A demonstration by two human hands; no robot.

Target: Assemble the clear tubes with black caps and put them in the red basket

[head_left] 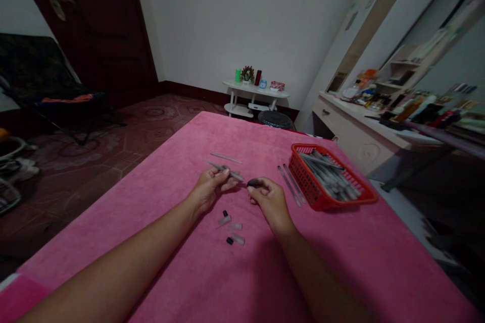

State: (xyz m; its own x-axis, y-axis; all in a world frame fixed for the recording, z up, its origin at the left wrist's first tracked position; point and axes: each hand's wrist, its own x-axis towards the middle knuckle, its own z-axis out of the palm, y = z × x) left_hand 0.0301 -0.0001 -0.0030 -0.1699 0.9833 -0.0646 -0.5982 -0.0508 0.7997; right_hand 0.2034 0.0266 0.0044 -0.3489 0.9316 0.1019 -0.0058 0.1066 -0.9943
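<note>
My left hand (215, 186) is closed around a slim greyish pen (235, 175), its far end jutting out to the upper left. Close by on the right, my right hand (268, 199) pinches a small dark piece (255, 182) near the pen's tip; its exact kind is unclear. Beyond the left hand lies a thin pale rod (226, 157), like a refill. Below both hands are several loose clear caps (238, 238) and small black plugs (229, 240). Two pens (290, 185) rest side by side to the right of my right hand.
A red plastic basket (316, 202) full of pens stands at the right on the pink cloth (182, 262). Farther off are a small white table (250, 87), a dark round stool (276, 119), a dresser (352, 126) with bottles, and a folding chair (34, 70).
</note>
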